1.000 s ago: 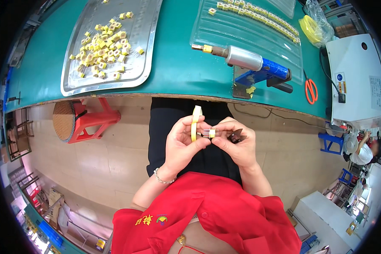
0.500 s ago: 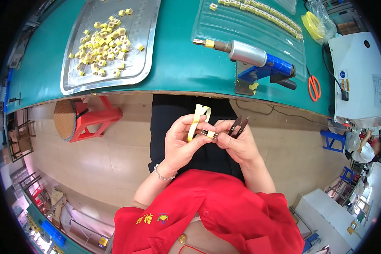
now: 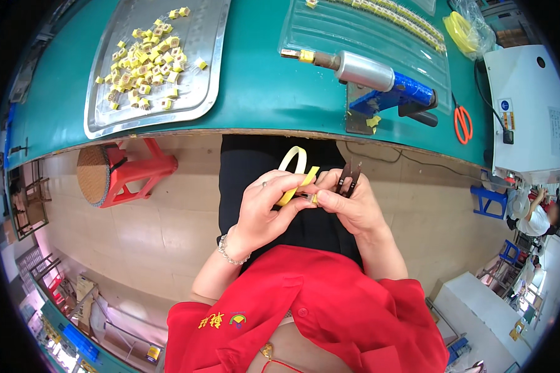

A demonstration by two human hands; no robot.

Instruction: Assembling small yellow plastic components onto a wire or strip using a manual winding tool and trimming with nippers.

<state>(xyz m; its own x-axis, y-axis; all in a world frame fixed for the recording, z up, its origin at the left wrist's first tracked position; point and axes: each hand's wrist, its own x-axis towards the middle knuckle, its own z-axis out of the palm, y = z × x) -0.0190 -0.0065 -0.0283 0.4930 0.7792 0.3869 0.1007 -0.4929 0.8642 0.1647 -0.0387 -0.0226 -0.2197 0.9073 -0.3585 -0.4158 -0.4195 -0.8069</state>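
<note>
My left hand (image 3: 269, 200) is closed on a looped strip of yellow tape (image 3: 292, 163) pinched between its fingers. Both hands meet over my lap at a small yellow-wrapped coil part with metal pins (image 3: 312, 198), mostly covered by fingertips. The thumb of my right hand (image 3: 356, 205) presses on that part. Held in the same right hand is a dark two-pronged tool with pointed tips (image 3: 348, 179), its tips pointing away from me; whether it is tweezers or snips I cannot make out.
On the green table (image 3: 255, 93), a metal tray (image 3: 199, 87) holds many yellow coil parts. A silver and blue winding fixture (image 3: 379, 81) stands at the right edge, before a clear plastic tray (image 3: 330, 34) with rows of parts. Orange-handled scissors (image 3: 462, 124) lie beside a white machine (image 3: 529, 105).
The yellow tape loop has turned, its free end now slanting toward my right hand. My left fingers have curled further over the coil part, and my right thumb has come onto it.
</note>
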